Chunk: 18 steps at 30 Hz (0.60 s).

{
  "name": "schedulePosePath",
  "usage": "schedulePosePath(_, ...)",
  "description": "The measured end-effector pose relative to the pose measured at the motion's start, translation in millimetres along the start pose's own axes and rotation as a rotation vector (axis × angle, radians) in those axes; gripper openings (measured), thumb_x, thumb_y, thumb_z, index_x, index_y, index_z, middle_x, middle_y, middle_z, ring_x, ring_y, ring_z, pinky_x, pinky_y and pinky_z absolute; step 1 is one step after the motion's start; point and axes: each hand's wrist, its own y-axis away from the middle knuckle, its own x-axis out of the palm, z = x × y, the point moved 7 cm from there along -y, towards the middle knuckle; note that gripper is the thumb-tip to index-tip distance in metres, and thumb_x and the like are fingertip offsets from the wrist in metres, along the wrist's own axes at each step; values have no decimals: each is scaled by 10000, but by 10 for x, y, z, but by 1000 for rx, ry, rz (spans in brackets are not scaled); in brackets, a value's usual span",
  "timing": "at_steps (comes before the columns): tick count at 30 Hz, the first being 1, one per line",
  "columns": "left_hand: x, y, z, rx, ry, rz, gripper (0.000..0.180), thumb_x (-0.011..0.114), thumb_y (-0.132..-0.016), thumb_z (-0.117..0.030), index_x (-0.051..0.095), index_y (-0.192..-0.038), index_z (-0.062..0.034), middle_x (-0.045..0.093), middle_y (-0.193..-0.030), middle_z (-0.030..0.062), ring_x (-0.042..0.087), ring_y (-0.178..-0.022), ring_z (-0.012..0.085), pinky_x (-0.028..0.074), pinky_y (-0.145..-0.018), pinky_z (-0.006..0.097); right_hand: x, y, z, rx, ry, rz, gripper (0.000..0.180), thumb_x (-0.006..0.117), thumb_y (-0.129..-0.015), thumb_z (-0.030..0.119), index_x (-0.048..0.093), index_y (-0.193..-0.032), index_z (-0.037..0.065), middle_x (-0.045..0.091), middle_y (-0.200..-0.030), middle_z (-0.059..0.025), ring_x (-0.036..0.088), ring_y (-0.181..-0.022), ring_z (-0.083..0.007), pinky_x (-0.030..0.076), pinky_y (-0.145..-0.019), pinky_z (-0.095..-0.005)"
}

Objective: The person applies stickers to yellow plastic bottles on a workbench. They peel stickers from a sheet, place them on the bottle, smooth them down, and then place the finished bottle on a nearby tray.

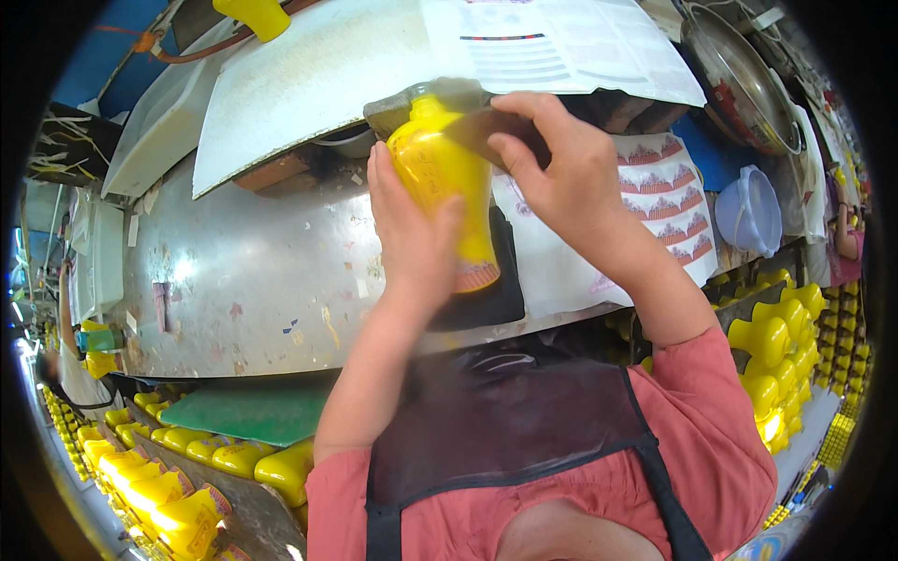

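My left hand (412,234) grips a yellow plastic bottle (447,178) around its body, holding it tilted above a metal worktable (243,271). A red patterned label band wraps the bottle's lower end. My right hand (561,168) presses a dark flat tool or pad (491,131) against the bottle's upper side. The bottle's top points toward a grey block at the table's far edge. I wear a red shirt and a dark apron.
Label sheets (669,201) with red patterns lie right of the bottle. Rows of yellow bottles (781,346) fill racks at right, with more at lower left (178,477). A green board (248,411), a metal wok (739,84), a bluish plastic lid (748,210) and a white panel (309,75) surround the table.
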Motion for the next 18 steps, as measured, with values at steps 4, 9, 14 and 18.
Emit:
schedulePosePath(4, 13, 9, -56, -14, -19, 20, 1084, 773, -814, -257, 73, -1594, 23, 196, -1611, 319, 239, -1496, 487, 229, -1232, 526, 123, -268, 105, -101, -86, 142, 222, 728, -890, 75, 703, -1109, 54, 743, -958, -133, 734, -791, -282, 568, -696, -327)
schedulePosePath(9, 18, 16, -66, -4, -62, 12, 1130, 791, -796, -276, 49, -1597, 13, 206, -1603, 317, 257, -1486, 475, 246, -1223, 513, 204, -671, 106, -102, -68, 158, 186, 661, -897, 190, 745, -1026, 86, 747, -891, -124, 716, -822, -328, 567, -736, -407)
schedulePosePath(14, 53, 44, 59, -119, 134, 66, 1160, 752, -831, -278, -58, -1605, 20, 276, -1563, 309, 360, -1431, 422, 305, -1190, 464, 423, -810, 130, -134, 61, 387, 215, 665, -893, 223, 770, -1023, 87, 750, -900, -144, 716, -843, -341, 566, -767, -428)
schedulePosePath(18, 58, 85, 36, -147, 120, 67, 1177, 755, -814, -259, -70, -1602, 27, 339, -1518, 293, 443, -1369, 390, 373, -1147, 443, 482, -883, 110, -132, 198, 398, 229, 660, -892, 234, 766, -1034, 90, 751, -904, -141, 717, -855, -344, 565, -772, -445)
